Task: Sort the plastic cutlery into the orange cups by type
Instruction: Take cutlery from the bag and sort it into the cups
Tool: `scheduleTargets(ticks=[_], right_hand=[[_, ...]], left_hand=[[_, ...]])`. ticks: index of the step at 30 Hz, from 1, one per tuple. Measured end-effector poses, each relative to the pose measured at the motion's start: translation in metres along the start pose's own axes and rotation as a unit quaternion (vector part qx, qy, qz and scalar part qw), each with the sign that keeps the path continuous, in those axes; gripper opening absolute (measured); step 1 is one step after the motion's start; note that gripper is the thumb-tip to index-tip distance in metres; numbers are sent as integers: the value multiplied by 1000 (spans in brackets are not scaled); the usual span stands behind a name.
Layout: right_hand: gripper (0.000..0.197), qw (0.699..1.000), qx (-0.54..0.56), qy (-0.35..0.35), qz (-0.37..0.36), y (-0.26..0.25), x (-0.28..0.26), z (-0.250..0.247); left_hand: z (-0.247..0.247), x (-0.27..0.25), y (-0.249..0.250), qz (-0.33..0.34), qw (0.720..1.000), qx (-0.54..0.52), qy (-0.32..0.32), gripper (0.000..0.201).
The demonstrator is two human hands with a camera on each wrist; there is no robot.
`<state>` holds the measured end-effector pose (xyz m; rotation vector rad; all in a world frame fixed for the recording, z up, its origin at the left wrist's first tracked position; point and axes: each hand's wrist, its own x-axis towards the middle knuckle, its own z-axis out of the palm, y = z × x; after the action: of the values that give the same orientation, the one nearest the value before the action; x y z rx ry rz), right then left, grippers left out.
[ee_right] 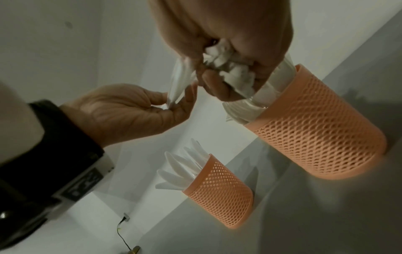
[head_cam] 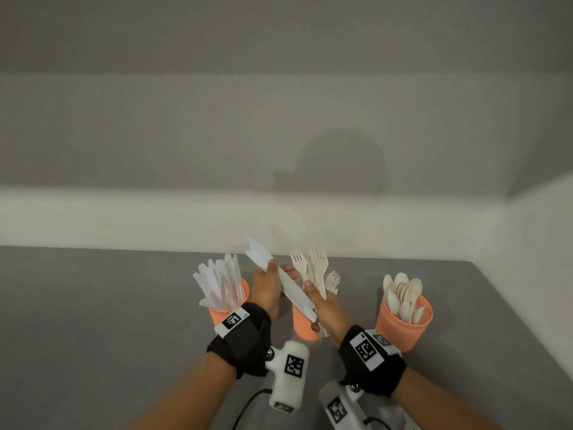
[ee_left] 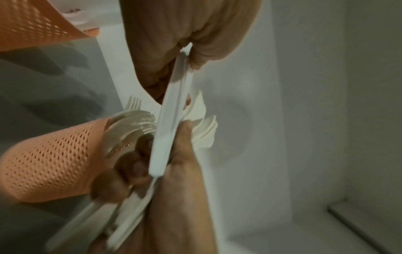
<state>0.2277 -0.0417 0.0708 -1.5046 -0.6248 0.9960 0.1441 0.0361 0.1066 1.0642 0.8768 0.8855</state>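
Observation:
Three orange mesh cups stand on the grey table. The left cup (head_cam: 228,315) holds knives, the middle cup (head_cam: 305,328) forks, and the right cup (head_cam: 403,327) spoons. Above the middle cup my right hand (head_cam: 311,290) grips a bunch of cream forks (head_cam: 314,268). My left hand (head_cam: 273,270) pinches white knives (head_cam: 288,283) near their blades, and their handles still lie against the right hand's thumb. In the left wrist view the knives (ee_left: 172,120) run from the left hand (ee_left: 189,56) down to the right hand (ee_left: 172,154). In the right wrist view the right hand (ee_right: 217,56) closes round the bundle's handles (ee_right: 230,73), with the left hand (ee_right: 176,101) beside it.
A white wall rises just behind the cups, with a corner at the right where the table (head_cam: 93,321) ends. Wrist cameras and cables hang below both forearms. The knife cup (ee_right: 217,197) and the fork cup (ee_right: 315,130) stand close together.

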Motion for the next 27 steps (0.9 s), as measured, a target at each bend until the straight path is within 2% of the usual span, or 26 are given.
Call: scheduleTargets(ticks=[3, 5, 7, 10, 14, 18, 21, 24, 25, 27], right_hand=[[30, 1000, 11, 13, -9, 0, -1, -3], [28, 1000, 19, 14, -12, -2, -2, -5], [24, 1000, 26, 9, -9, -3, 0, -7], [26, 999, 42, 0, -5, -7, -1, -7], [42, 1000, 15, 0, -26, -8, -3, -6], [41, 999, 26, 20, -23, -8, -2, -8], [43, 999, 27, 26, -19, -8, 1, -9], [46, 1000, 13, 17, -22, -7, 0, -9], [46, 1000, 11, 12, -25, -6, 1, -8], [46, 1000, 2, 3, -31, -4, 2, -7]], left_hand=[[-19, 12, 8, 19, 996, -40, 74, 15], [-34, 22, 17, 54, 990, -30, 123, 21], [-45, 30, 26, 115, 983, 5, 141, 31], [-52, 34, 35, 168, 972, 58, 154, 41], [-48, 41, 29, 196, 962, 99, 160, 51], [-53, 49, 10, 223, 950, 169, 139, 52], [-56, 56, -3, 230, 943, 204, 128, 41], [-60, 60, -12, 242, 936, 228, 119, 10], [-63, 62, -15, 243, 930, 248, 118, 5], [-68, 68, -21, 254, 909, 310, 117, 16]])
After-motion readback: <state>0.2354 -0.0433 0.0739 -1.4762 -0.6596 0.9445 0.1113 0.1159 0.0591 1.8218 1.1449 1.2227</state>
